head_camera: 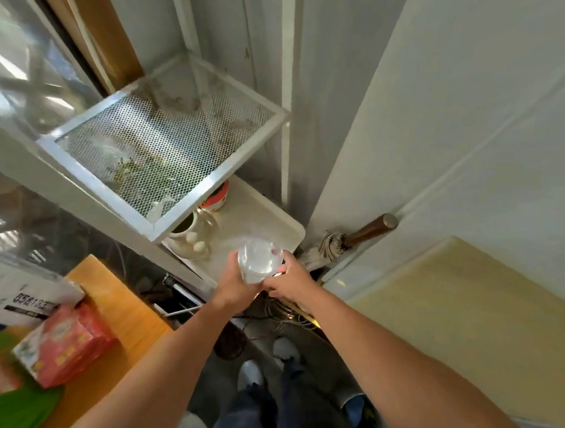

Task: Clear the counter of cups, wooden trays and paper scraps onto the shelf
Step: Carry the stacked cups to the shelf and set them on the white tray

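Presently I am gripping the clear cup (259,259) from both sides, my left hand (237,286) and right hand (289,280) curling round its lower walls. Its long axis is tilting away from me. The shelf's white tray (274,214) is lying just beyond and below my grip, and neither hand is sitting nearer to it.

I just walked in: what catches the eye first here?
The left hand and right hand grip a clear plastic cup in the middle, at the near edge of a white tray. Above juts a white mesh shelf; a pink box sits on the wooden counter at left.
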`<state>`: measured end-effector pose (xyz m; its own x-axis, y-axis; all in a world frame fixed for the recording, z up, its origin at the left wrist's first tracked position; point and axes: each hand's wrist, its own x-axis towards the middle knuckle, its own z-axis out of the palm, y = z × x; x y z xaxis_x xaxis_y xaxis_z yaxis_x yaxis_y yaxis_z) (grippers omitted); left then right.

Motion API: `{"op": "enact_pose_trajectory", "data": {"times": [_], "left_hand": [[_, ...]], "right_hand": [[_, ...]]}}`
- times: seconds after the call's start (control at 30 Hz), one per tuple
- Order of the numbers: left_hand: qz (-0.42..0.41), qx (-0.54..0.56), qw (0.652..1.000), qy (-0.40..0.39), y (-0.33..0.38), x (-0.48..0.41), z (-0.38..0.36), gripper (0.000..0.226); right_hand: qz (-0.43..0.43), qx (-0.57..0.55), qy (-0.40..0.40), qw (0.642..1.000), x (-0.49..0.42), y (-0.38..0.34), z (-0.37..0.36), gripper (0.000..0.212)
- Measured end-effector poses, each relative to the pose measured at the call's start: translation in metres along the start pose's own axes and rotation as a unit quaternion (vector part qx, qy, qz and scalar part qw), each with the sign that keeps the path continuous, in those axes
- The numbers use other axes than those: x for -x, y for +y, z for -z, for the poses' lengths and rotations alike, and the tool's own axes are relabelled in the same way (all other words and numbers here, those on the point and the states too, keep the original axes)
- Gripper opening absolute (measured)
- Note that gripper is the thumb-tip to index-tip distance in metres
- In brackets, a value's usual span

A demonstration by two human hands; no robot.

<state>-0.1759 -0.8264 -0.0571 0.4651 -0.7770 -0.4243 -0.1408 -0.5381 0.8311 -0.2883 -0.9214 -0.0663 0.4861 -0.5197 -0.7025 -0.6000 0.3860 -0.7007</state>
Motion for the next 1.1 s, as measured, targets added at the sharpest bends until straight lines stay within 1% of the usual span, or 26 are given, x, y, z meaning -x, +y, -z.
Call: {"op": "enact_pose_trajectory", "data": {"times": [0.07,0.13,0.23,0.3,0.37,0.47,0.5,0.57,0.63,0.67,0.73,0.77,0.83,0.93,1.03,1.1], "left_hand": [[0.038,-0.002,0.999,-0.002,0.003,-0.010,-0.001,0.074],[0.080,-0.018,0.996,0.018,-0.005,-0.021,-0.004,0.081],[0.142,-0.027,0.988,0.051,-0.019,-0.033,-0.012,0.083],[0.148,-0.025,0.987,0.061,-0.029,-0.041,-0.015,0.082],[0.142,-0.014,0.988,0.066,-0.038,-0.049,-0.019,0.080],[0.131,0.015,0.988,0.081,-0.047,-0.052,-0.024,0.073],[0.129,0.021,0.987,0.090,-0.050,-0.053,-0.025,0.069],[0.133,0.035,0.986,0.099,-0.051,-0.055,-0.025,0.064],[0.146,0.038,0.984,0.091,-0.051,-0.056,-0.025,0.069],[0.153,0.038,0.983,0.090,-0.052,-0.056,-0.025,0.071],[0.173,0.033,0.980,0.088,-0.051,-0.053,-0.024,0.068],[0.187,0.031,0.978,0.088,-0.050,-0.053,-0.024,0.065],[0.221,0.028,0.971,0.089,-0.049,-0.052,-0.023,0.060],[0.255,0.021,0.963,0.090,-0.046,-0.051,-0.020,0.062],[0.277,0.023,0.956,0.094,-0.042,-0.043,-0.017,0.063],[0.290,0.024,0.952,0.090,-0.041,-0.035,-0.016,0.056]], "right_hand": [[0.003,0.021,-0.005,1.000,-0.012,-0.003,-0.002,0.070],[0.011,0.049,-0.012,0.999,-0.027,-0.005,-0.003,0.065],[0.004,0.088,-0.014,0.996,-0.050,0.002,-0.004,0.082],[0.009,0.107,-0.007,0.994,-0.061,0.008,-0.003,0.086],[0.012,0.114,-0.006,0.993,-0.072,0.013,-0.001,0.086],[-0.023,0.043,-0.019,0.999,-0.083,0.017,-0.002,0.079],[-0.026,0.035,-0.028,0.999,-0.084,0.018,-0.002,0.079],[-0.006,0.062,-0.021,0.998,-0.087,0.022,0.000,0.079],[0.020,0.104,-0.013,0.994,-0.086,0.022,0.002,0.076],[0.016,0.100,-0.015,0.995,-0.087,0.022,0.002,0.073],[-0.026,0.021,-0.023,0.999,-0.086,0.018,0.001,0.063],[-0.044,-0.012,-0.025,0.999,-0.085,0.015,0.000,0.061],[-0.056,-0.006,-0.025,0.998,-0.084,0.013,0.000,0.067],[-0.041,0.057,-0.020,0.997,-0.084,0.012,0.002,0.072],[-0.052,0.044,-0.029,0.997,-0.078,0.010,0.007,0.073],[-0.070,0.041,-0.030,0.996,-0.072,0.008,0.010,0.069]]}}
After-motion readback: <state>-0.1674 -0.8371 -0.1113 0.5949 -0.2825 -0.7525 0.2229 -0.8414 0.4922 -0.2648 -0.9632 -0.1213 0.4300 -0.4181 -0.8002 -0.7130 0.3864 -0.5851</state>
